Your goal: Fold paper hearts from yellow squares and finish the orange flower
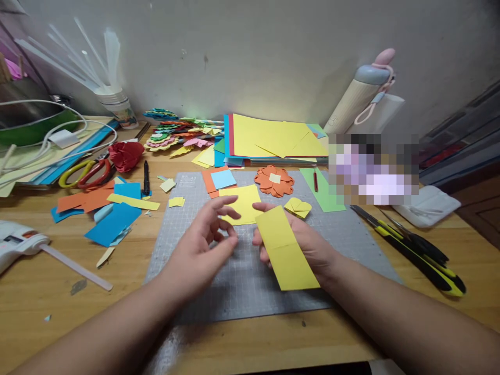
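The right hand (312, 249) holds a yellow strip (287, 252) above the grey mat (250, 291), fingers closed behind it. The left hand (205, 237) hovers just beside it, fingers loosely curled and empty. A yellow square (242, 200) lies on the mat beyond the fingertips, with an orange flower (274, 180) farther back.

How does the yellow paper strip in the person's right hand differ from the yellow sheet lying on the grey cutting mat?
Shape: the yellow strip is a long rectangle with a crease across it, while the yellow sheet looks nearly square. Pose: the yellow strip is held up, tilted, by the right hand, while the yellow sheet lies flat on the cutting mat. Both are the same plain yellow paper.
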`<action>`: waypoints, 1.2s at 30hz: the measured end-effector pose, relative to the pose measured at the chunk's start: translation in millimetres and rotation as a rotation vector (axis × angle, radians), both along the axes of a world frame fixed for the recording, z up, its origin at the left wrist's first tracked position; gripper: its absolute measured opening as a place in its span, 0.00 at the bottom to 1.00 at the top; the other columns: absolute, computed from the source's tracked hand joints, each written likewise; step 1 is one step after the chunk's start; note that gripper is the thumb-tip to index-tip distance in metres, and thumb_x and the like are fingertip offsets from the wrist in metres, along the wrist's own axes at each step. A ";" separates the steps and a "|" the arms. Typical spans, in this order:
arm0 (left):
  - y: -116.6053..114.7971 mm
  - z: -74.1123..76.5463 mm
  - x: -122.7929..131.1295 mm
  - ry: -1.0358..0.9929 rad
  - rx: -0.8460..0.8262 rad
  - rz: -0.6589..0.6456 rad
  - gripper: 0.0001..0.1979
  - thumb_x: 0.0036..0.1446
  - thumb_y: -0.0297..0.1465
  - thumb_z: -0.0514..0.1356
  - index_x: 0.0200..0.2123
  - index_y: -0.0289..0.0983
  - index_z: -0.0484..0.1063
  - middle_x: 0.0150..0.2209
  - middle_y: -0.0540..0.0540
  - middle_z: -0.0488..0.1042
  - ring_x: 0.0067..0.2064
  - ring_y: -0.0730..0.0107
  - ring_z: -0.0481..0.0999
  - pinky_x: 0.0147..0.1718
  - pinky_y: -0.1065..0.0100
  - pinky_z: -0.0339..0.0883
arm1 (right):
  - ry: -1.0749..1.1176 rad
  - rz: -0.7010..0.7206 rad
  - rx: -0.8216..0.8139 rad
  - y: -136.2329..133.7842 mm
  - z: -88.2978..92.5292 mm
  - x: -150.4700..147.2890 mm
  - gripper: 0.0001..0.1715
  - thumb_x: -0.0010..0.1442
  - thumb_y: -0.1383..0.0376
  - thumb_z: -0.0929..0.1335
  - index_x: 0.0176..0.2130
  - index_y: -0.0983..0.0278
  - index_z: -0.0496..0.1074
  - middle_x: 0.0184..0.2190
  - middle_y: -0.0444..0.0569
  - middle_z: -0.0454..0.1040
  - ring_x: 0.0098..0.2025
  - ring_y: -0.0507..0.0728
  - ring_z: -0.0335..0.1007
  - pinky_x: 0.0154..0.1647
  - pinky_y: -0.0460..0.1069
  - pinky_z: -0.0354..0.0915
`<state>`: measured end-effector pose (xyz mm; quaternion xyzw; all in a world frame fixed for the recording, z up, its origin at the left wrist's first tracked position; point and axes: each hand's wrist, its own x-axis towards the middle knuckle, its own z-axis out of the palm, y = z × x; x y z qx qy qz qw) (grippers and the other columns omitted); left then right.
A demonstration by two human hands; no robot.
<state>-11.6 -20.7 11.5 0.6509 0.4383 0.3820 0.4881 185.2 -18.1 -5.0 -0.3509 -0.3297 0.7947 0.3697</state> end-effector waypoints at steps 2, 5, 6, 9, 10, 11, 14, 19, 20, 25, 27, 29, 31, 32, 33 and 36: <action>-0.6 1.1 0.0 0.148 0.207 -0.088 0.21 0.54 0.30 0.60 0.52 0.44 0.64 0.52 0.43 0.66 0.49 0.63 0.69 0.45 0.60 0.64 | 0.034 0.179 -0.008 -2.0 -0.9 0.6 0.36 0.50 0.66 0.73 0.53 0.59 0.54 0.27 0.44 0.76 0.22 0.52 0.73 0.22 0.45 0.67; -2.7 6.4 -1.2 0.220 0.382 -0.237 0.03 0.55 0.29 0.61 0.35 0.41 0.71 0.47 0.46 0.71 0.53 0.63 0.67 0.51 0.60 0.60 | 0.087 0.353 -0.009 -4.6 -4.4 -0.4 0.33 0.49 0.66 0.72 0.51 0.60 0.56 0.28 0.44 0.76 0.21 0.51 0.71 0.21 0.45 0.66; -3.7 8.5 -2.4 0.206 0.447 -0.254 0.02 0.56 0.27 0.60 0.32 0.40 0.70 0.44 0.48 0.74 0.51 0.65 0.69 0.51 0.60 0.59 | 0.079 0.343 -0.002 -4.5 -5.7 -0.7 0.31 0.50 0.66 0.72 0.50 0.61 0.58 0.29 0.44 0.75 0.22 0.51 0.71 0.22 0.45 0.66; -6.6 12.6 -7.6 0.240 0.791 -0.180 0.06 0.58 0.23 0.55 0.33 0.39 0.70 0.33 0.51 0.78 0.42 0.69 0.74 0.48 0.60 0.57 | -0.068 0.063 0.096 -0.8 -7.5 1.5 0.16 0.55 0.64 0.68 0.44 0.63 0.64 0.34 0.46 0.74 0.29 0.51 0.71 0.31 0.47 0.67; -7.3 12.9 -9.4 0.299 0.925 -0.135 0.07 0.58 0.22 0.55 0.33 0.38 0.70 0.31 0.51 0.78 0.38 0.70 0.74 0.46 0.60 0.56 | -0.149 -0.097 0.184 0.7 -6.9 3.6 0.11 0.57 0.64 0.66 0.42 0.63 0.66 0.36 0.47 0.73 0.34 0.52 0.71 0.35 0.48 0.66; -7.8 12.6 -10.8 0.370 1.043 -0.094 0.07 0.57 0.21 0.56 0.34 0.38 0.71 0.30 0.51 0.78 0.36 0.70 0.74 0.44 0.61 0.56 | -0.240 -0.264 0.308 1.8 -5.3 6.4 0.07 0.59 0.64 0.64 0.40 0.62 0.67 0.37 0.48 0.73 0.38 0.53 0.70 0.40 0.50 0.65; -9.0 8.3 -10.9 0.588 1.177 -0.058 0.06 0.56 0.22 0.59 0.35 0.37 0.72 0.29 0.51 0.76 0.35 0.69 0.72 0.40 0.62 0.56 | -0.528 -0.558 0.849 -0.8 4.8 14.7 0.08 0.62 0.64 0.61 0.38 0.61 0.69 0.39 0.48 0.70 0.45 0.56 0.65 0.48 0.54 0.59; -13.6 -3.2 0.5 0.824 1.005 -0.205 0.12 0.62 0.26 0.52 0.25 0.36 0.68 0.25 0.50 0.70 0.28 0.69 0.66 0.34 0.64 0.56 | -1.084 0.088 1.532 -15.4 16.8 10.8 0.12 0.57 0.58 0.68 0.34 0.64 0.68 0.36 0.49 0.73 0.38 0.58 0.65 0.45 0.57 0.53; -14.6 -5.1 2.6 0.844 0.978 -0.208 0.14 0.62 0.25 0.51 0.23 0.37 0.66 0.23 0.50 0.69 0.27 0.69 0.65 0.32 0.64 0.55 | -1.176 0.178 1.544 -17.1 15.3 8.2 0.09 0.59 0.61 0.67 0.32 0.65 0.68 0.34 0.48 0.73 0.37 0.57 0.65 0.44 0.56 0.53; -16.9 -5.6 5.5 0.975 0.706 -0.312 0.11 0.57 0.24 0.54 0.23 0.37 0.68 0.24 0.50 0.70 0.26 0.67 0.68 0.29 0.64 0.55 | -1.326 0.432 1.496 -16.2 5.0 3.0 0.12 0.61 0.72 0.61 0.26 0.64 0.65 0.25 0.44 0.69 0.29 0.52 0.60 0.36 0.51 0.52; -16.5 -1.3 3.2 1.019 0.525 -0.365 0.10 0.56 0.26 0.56 0.23 0.38 0.70 0.24 0.50 0.72 0.27 0.66 0.69 0.29 0.64 0.56 | -1.331 0.498 1.445 -15.2 6.8 4.9 0.11 0.60 0.71 0.62 0.26 0.64 0.66 0.27 0.44 0.70 0.30 0.52 0.60 0.35 0.51 0.51; -15.1 3.3 -0.6 1.031 0.367 -0.380 0.10 0.56 0.28 0.57 0.23 0.38 0.72 0.25 0.50 0.73 0.28 0.66 0.70 0.30 0.65 0.57 | -1.318 0.546 1.361 -14.7 11.5 7.0 0.11 0.61 0.70 0.63 0.27 0.65 0.67 0.29 0.45 0.70 0.32 0.53 0.62 0.35 0.50 0.52; -12.7 6.7 -5.2 1.016 0.244 -0.381 0.09 0.56 0.30 0.58 0.24 0.39 0.73 0.27 0.51 0.74 0.28 0.67 0.71 0.30 0.66 0.57 | -1.285 0.551 1.249 -14.1 16.5 8.5 0.11 0.62 0.67 0.64 0.27 0.65 0.68 0.31 0.45 0.71 0.34 0.53 0.63 0.37 0.50 0.52; -11.4 7.6 -7.4 0.997 0.192 -0.383 0.09 0.56 0.31 0.58 0.25 0.40 0.74 0.28 0.51 0.74 0.29 0.67 0.71 0.29 0.67 0.57 | -1.261 0.540 1.192 -13.5 18.3 9.0 0.11 0.62 0.66 0.65 0.27 0.65 0.68 0.31 0.45 0.71 0.35 0.53 0.64 0.37 0.50 0.53; -10.1 8.2 -9.3 0.973 0.146 -0.387 0.09 0.57 0.32 0.58 0.26 0.40 0.74 0.29 0.51 0.75 0.30 0.68 0.72 0.29 0.67 0.58 | -1.237 0.521 1.140 -12.6 19.5 9.3 0.11 0.62 0.65 0.65 0.28 0.65 0.68 0.32 0.45 0.71 0.35 0.52 0.64 0.37 0.50 0.53; -7.3 8.8 -12.1 0.916 0.055 -0.379 0.11 0.59 0.35 0.55 0.28 0.42 0.75 0.30 0.51 0.75 0.31 0.69 0.72 0.29 0.69 0.58 | -1.187 0.470 1.023 -8.9 18.8 10.2 0.10 0.61 0.65 0.66 0.28 0.64 0.70 0.31 0.43 0.71 0.35 0.52 0.64 0.37 0.49 0.54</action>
